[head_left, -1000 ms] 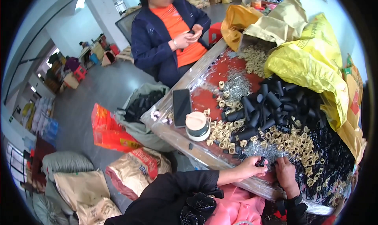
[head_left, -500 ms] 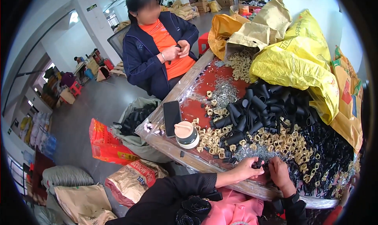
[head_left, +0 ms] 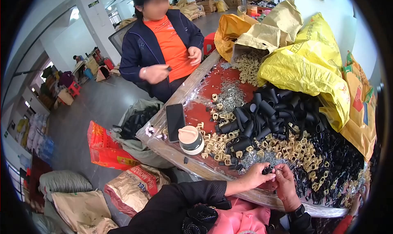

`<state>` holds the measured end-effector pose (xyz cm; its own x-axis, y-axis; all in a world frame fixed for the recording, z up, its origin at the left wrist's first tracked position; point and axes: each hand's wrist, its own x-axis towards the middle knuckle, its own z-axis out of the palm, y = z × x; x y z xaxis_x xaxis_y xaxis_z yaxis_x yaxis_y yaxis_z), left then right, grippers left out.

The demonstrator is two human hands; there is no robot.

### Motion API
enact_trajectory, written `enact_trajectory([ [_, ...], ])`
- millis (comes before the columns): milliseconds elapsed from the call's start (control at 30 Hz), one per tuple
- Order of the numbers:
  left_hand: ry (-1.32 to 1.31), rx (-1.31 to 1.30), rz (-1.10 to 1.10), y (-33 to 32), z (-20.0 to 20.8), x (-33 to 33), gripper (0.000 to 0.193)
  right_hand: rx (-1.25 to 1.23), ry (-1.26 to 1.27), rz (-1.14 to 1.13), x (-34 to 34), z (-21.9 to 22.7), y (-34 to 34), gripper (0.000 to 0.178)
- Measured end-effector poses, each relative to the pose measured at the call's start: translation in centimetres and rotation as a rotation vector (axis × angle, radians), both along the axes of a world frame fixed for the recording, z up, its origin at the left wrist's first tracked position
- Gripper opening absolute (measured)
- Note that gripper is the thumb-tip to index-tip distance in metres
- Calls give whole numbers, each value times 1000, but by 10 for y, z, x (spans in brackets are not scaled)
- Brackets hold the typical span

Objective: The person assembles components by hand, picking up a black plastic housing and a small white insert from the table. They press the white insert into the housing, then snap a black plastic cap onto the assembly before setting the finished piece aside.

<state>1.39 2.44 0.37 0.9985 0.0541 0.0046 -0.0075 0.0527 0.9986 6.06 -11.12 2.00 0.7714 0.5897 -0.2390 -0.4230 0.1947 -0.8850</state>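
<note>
Over the near edge of the table, my left hand [head_left: 256, 176] is closed round a small black plastic part [head_left: 267, 169]. My right hand [head_left: 286, 184] comes up against it, thumb and fingers pinched together; whatever they hold is too small to make out. Just beyond both hands lies a heap of small silver metal pieces [head_left: 262, 158]. Cream-coloured plastic clips [head_left: 282, 149] are scattered behind that, and a pile of black plastic tubes [head_left: 266, 111] rises further back.
A lidded jar [head_left: 191, 140] and a phone [head_left: 175, 122] stand at the table's left edge. Yellow bags [head_left: 305, 66] cover the far right. Across the table stands a co-worker [head_left: 163, 50]. Sacks [head_left: 137, 187] sit on the floor at left. Another person's hand [head_left: 355, 203] shows at the lower right.
My right hand has moved up and in to meet the black part in my left hand. The co-worker's hands have separated, one swinging down and left with a small dark thing.
</note>
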Motion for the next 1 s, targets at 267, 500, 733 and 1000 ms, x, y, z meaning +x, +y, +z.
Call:
enact_trajectory([
  [267,-109,209,116,-2,-4,-1,17,79,119,24,-6,0,-4,5],
  [500,15,-50,57,2,2,-6,15,-104,-241,41,-11,-3,-3,8],
  [733,132,-251,-41,-4,0,-1,15,-200,-414,58,-12,0,-13,12],
  [1000,178,-257,1,-4,-6,-7,22,-55,-189,99,-10,-6,-12,13],
])
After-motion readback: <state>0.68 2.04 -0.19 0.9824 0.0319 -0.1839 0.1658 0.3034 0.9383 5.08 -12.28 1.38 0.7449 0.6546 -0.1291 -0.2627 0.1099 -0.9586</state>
